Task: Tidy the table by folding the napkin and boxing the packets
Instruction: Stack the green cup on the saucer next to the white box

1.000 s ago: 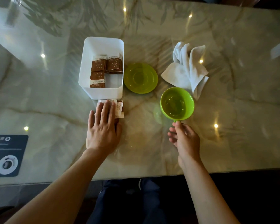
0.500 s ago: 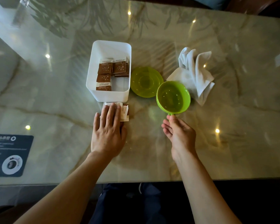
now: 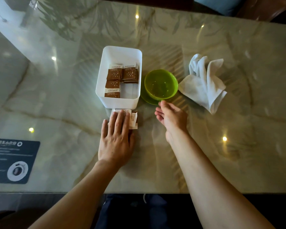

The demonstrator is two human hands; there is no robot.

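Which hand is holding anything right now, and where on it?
Right hand holds the green plastic cup by its near-side handle. Left hand only presses flat on loose brown-and-white packets.

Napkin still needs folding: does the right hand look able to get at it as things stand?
Probably yes. The right hand is at the green cup, and the napkin lies crumpled just beyond, with bare table between them.

Crowded right of the white box (image 3: pixel 106 76): green cup (image 3: pixel 161 84) just beside, crumpled napkin (image 3: pixel 205 83) beyond. Open bench (image 3: pixel 56 100) left of it.
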